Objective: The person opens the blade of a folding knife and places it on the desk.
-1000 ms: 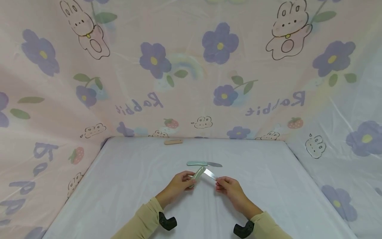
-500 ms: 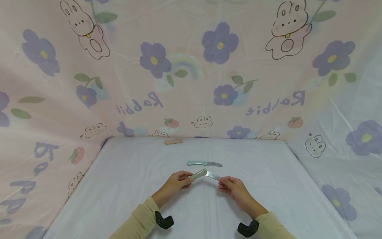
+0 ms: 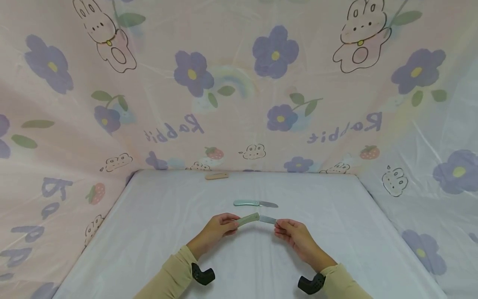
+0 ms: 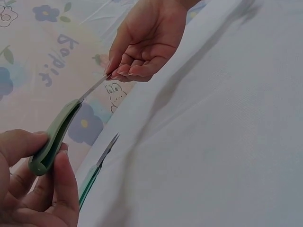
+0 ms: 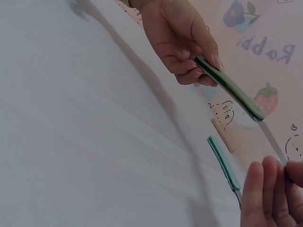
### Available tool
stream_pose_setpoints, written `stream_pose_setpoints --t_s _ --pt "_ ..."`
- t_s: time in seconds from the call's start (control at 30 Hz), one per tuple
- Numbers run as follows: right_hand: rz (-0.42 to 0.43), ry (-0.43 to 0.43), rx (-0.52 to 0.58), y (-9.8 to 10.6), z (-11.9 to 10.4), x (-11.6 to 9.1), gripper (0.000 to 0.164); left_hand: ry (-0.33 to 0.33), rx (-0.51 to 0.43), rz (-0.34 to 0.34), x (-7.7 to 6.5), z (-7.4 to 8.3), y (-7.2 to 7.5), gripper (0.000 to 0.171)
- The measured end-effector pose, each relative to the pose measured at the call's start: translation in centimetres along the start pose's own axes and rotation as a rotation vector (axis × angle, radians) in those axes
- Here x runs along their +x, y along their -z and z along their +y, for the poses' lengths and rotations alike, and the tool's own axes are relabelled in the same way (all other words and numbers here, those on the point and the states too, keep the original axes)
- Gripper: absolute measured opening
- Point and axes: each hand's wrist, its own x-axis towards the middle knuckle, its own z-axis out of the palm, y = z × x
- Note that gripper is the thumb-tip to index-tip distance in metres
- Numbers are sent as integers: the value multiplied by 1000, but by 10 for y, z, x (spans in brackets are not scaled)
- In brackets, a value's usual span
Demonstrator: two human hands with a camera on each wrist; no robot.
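Both hands hold a green-handled folding knife (image 3: 248, 219) above the table, its blade swung out nearly in line with the handle. My left hand (image 3: 214, 232) grips the end of the handle between thumb and fingers; the handle's dark slot shows in the left wrist view. With thumb and fingertips, my right hand (image 3: 296, 237) pinches the blade (image 3: 267, 219) near its tip, covering that tip. Just beyond lies a second folding knife (image 3: 246, 203) with a pale teal handle, blade out to the right, flat on the cloth.
A tan wooden-looking folded knife or handle (image 3: 216, 176) lies at the table's back edge, left of centre. White cloth covers the table (image 3: 168, 199). A printed curtain (image 3: 231, 104) rises behind and along both sides.
The blade has swung outward from a sharp bend to almost straight with the handle. My hands have moved apart, the left one to the left, the right one slightly right.
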Motion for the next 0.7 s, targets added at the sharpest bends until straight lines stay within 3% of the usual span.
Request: stream_pose_setpoints --t_s 0.43,0.7 --pt "-17 3 24 4 -4 0 33 -8 6 -62 1 1 5 32" --pt "-11 -3 10 7 -6 1 42 2 22 -94 1 4 6 31"
